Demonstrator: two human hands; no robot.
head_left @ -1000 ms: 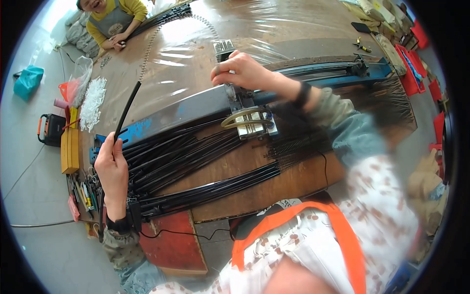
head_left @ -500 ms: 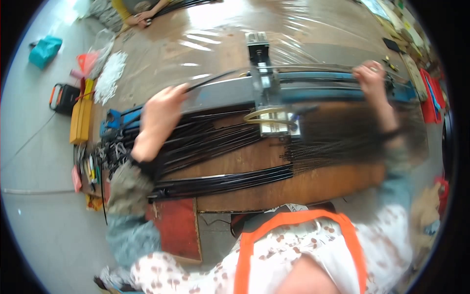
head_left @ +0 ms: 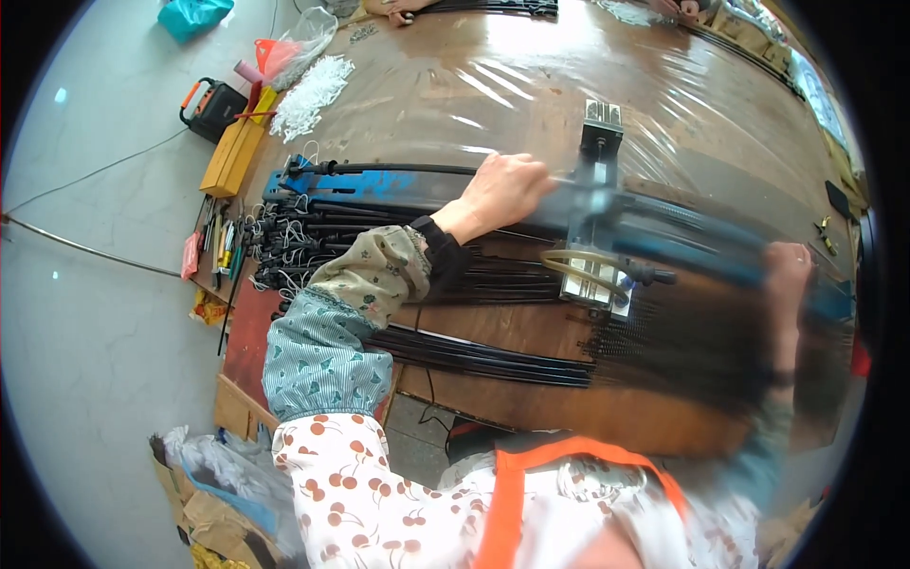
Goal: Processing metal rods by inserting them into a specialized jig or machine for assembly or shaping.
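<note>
My left hand (head_left: 507,194) is closed around a long thin black rod (head_left: 398,169), just left of an upright metal clamp fixture (head_left: 599,156). The rod's thicker left end, with a white cord loop, lies over a blue rail (head_left: 379,182). My right hand (head_left: 789,280), smeared by motion, is curled at the right end of the rail; what its fingers hold cannot be made out. A yellowish hose (head_left: 569,256) loops at the fixture's near side. Bundled black rods (head_left: 483,356) lie on the table nearer me.
A heap of white pieces (head_left: 313,95) lies at the far left beside a yellow box (head_left: 237,156). Dark thin springs or rods (head_left: 701,346) cover the near right. Pliers (head_left: 825,235) lie at the right edge. Another person's hand (head_left: 398,9) shows at the far edge.
The view has shifted, so the table sits differently in the picture. My left hand has moved right along the rod, close to the fixture. My right hand has come lower, toward the rail's end.
</note>
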